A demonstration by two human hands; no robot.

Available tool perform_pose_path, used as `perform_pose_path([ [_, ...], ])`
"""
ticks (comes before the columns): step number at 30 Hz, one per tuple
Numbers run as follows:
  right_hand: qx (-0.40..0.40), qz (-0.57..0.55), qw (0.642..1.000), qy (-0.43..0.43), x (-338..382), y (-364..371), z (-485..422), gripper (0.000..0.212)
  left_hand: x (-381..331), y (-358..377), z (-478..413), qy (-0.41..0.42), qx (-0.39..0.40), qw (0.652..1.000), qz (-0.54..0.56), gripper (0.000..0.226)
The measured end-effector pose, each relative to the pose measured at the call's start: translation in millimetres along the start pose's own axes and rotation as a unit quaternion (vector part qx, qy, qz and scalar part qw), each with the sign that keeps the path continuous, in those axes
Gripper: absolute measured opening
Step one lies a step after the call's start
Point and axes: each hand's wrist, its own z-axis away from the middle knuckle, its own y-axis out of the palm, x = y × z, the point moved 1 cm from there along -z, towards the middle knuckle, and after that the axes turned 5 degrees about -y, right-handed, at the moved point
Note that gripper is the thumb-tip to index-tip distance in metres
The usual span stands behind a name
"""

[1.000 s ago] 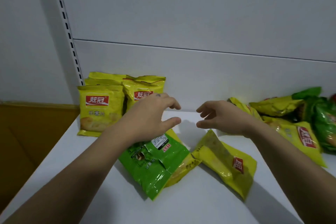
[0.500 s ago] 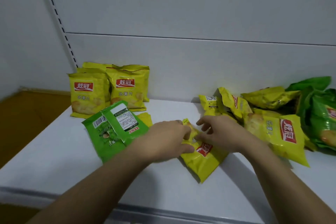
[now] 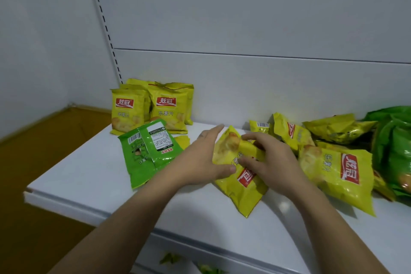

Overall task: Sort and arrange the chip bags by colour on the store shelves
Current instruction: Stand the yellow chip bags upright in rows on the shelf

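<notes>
A yellow chip bag [image 3: 241, 193] with a red logo lies tilted on the white shelf [image 3: 89, 182], near the middle. My left hand [image 3: 200, 159] holds its left edge, thumb on the front and fingers stretched along the side. My right hand [image 3: 270, 160] grips its upper right part with curled fingers. To the left, a green chip bag [image 3: 148, 154] lies back side up, partly over another yellow bag. Two yellow bags [image 3: 169, 109] stand upright against the back wall at the left, with more behind them.
A loose pile of yellow bags [image 3: 338, 173] lies at the right, with green bags [image 3: 398, 140] beyond it. A slotted upright [image 3: 104, 26] runs up the back left corner. Brown floor [image 3: 44, 173] shows past the shelf's left end. Green bits [image 3: 169, 258] show below the shelf's front edge.
Both hands came down from mid-air onto the yellow bag and took hold of it. The green bag, earlier under my left arm, now lies uncovered to the left.
</notes>
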Motion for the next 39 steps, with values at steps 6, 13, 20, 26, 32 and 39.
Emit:
perform_pose_path([
  [6,-0.100,-0.095,0.985,-0.101,25.3,-33.2,-15.4,0.044,-2.9,-30.1,3.2,-0.080,-0.032,0.953,0.292,0.058],
  [13,-0.076,-0.231,0.969,0.052,34.1,-36.9,-35.7,0.060,10.0,-43.5,17.8,-0.091,-0.111,0.842,0.520,0.034],
  [20,0.015,-0.312,0.949,0.037,58.1,-28.4,-46.9,0.013,13.0,-47.3,26.9,-0.057,-0.092,0.804,0.585,0.049],
  [26,-0.081,-0.178,0.980,-0.029,85.9,-41.4,-89.3,0.008,41.7,-88.1,29.3,-0.064,-0.215,0.872,0.436,0.037],
  [32,-0.064,-0.001,0.995,-0.075,116.0,-20.0,-145.0,0.016,96.6,-133.0,26.6,-0.096,-0.219,0.966,0.095,0.029],
  [39,0.051,0.146,0.985,-0.076,123.5,40.4,-198.0,0.019,142.7,-134.3,10.8,-0.109,-0.109,0.986,-0.063,0.046],
])
